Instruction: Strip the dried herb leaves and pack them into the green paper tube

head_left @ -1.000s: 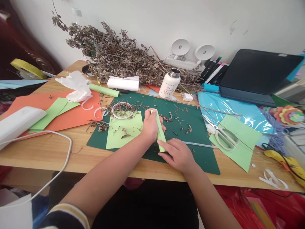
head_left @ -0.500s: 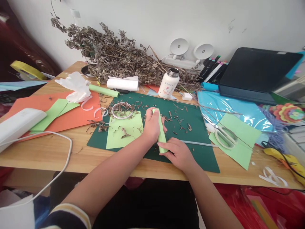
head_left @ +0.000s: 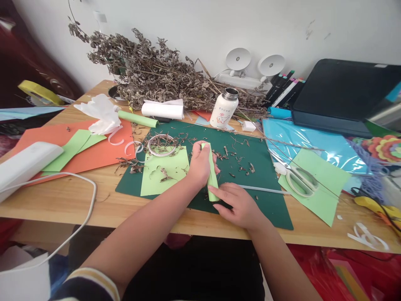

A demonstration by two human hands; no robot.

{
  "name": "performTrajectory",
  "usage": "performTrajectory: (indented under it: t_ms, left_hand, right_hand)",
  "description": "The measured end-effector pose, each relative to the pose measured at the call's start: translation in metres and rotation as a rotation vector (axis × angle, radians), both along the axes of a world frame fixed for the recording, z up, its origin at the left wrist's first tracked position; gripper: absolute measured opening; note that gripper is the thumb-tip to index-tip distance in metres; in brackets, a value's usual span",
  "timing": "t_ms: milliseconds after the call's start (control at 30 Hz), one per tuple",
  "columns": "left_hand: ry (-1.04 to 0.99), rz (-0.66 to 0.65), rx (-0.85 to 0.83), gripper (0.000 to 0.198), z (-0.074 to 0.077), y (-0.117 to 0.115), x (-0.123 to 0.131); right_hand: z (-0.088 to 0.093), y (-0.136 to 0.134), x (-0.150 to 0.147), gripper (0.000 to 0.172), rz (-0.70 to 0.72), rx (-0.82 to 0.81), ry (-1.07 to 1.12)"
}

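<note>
A rolled tube of light green paper (head_left: 213,177) slants over the dark green cutting mat (head_left: 269,213). My left hand (head_left: 199,165) is wrapped round its upper part. At the lower end, a fingertip of my right hand (head_left: 239,205) touches the tube, while the thumb is spread away from it. Left of the tube lies a light green sheet (head_left: 150,184) with bits of dried leaf on it. A roll of tape (head_left: 149,146) rests over the sheet's top edge, among dried stems. Crumbled leaves (head_left: 242,168) are scattered on the mat to the right.
Dried plants (head_left: 150,71) lie along the wall. A white bottle (head_left: 224,109) stands uncapped behind the mat. Scissors (head_left: 302,182) rest on green paper at the right, near a blue plastic packet (head_left: 291,131). A second green roll (head_left: 138,119) and orange paper (head_left: 103,154) are at left.
My right hand's thumb has come away from the tube's lower end and the fingers have spread. My left hand keeps its hold. The view has shifted slightly.
</note>
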State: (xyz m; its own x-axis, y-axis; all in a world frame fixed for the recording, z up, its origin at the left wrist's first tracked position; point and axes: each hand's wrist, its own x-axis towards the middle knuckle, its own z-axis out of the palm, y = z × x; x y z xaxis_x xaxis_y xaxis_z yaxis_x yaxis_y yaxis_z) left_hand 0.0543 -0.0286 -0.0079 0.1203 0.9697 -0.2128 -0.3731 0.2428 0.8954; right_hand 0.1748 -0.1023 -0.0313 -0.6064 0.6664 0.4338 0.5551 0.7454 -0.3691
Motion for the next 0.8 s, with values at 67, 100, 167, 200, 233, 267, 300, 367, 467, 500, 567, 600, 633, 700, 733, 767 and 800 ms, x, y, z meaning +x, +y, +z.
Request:
performTrajectory:
  t_ms: [67,100,167,200,233,267,300,367,467,500,567,600,633,700,733,767,800]
  left_hand:
    - [0.009,-0.002,-0.011,0.006,0.0000,-0.0002,0.0004]
    - [0.013,-0.001,-0.018,0.006,0.0005,-0.0004,0.0005]
    - [0.014,0.008,-0.020,0.005,0.0021,-0.0009,0.0003]
    - [0.012,0.017,-0.017,0.005,0.0031,-0.0012,0.0000]
    - [0.009,0.027,-0.014,0.005,0.0042,-0.0016,-0.0003]
    - [0.007,0.034,-0.011,0.006,0.0051,-0.0019,-0.0006]
    - [0.006,0.036,-0.009,0.006,0.0058,-0.0022,-0.0010]
    - [0.007,0.032,-0.003,0.007,0.0063,-0.0024,-0.0016]
    - [0.005,0.028,0.007,0.007,0.0046,-0.0011,-0.0023]
    - [0.004,0.028,0.008,0.007,0.0036,-0.0003,-0.0026]
    - [-0.003,0.028,0.002,0.007,0.0016,0.0015,-0.0032]
    - [-0.008,0.025,0.001,0.006,0.0008,0.0022,-0.0034]
    - [-0.013,0.021,0.002,0.007,0.0003,0.0026,-0.0036]
    - [-0.018,0.013,0.006,0.007,0.0001,0.0025,-0.0034]
    - [-0.016,0.010,0.006,0.007,0.0003,0.0020,-0.0030]
    - [-0.012,0.010,0.006,0.006,0.0007,0.0014,-0.0025]
    - [-0.010,0.013,0.004,0.006,0.0011,0.0007,-0.0018]
  right_hand:
    - [-0.0010,0.0002,-0.0006,0.042,-0.015,0.032,-0.011]
    - [-0.0012,0.0000,-0.0010,0.039,-0.022,0.044,-0.019]
    - [-0.0012,-0.0008,-0.0019,0.034,-0.042,0.077,-0.043]
    - [-0.0010,-0.0014,-0.0025,0.032,-0.056,0.103,-0.058]
    - [-0.0007,-0.0019,-0.0033,0.031,-0.069,0.134,-0.074]
    - [-0.0006,-0.0024,-0.0041,0.030,-0.083,0.170,-0.087]
    - [-0.0005,-0.0027,-0.0050,0.029,-0.097,0.206,-0.099]
    - [-0.0005,-0.0028,-0.0063,0.029,-0.117,0.248,-0.115]
    - [-0.0005,-0.0015,-0.0062,0.029,-0.119,0.205,-0.134]
    - [-0.0003,-0.0009,-0.0057,0.029,-0.111,0.177,-0.138]
    - [0.0003,0.0000,-0.0046,0.031,-0.086,0.136,-0.136]
    - [0.0004,0.0003,-0.0044,0.033,-0.078,0.129,-0.131]
    - [0.0005,0.0004,-0.0043,0.034,-0.074,0.130,-0.124]
    - [0.0002,0.0003,-0.0049,0.036,-0.075,0.145,-0.106]
    - [-0.0001,0.0002,-0.0054,0.035,-0.082,0.154,-0.097]
    - [-0.0005,-0.0001,-0.0060,0.033,-0.093,0.163,-0.090]
    - [-0.0008,-0.0003,-0.0066,0.031,-0.107,0.172,-0.084]
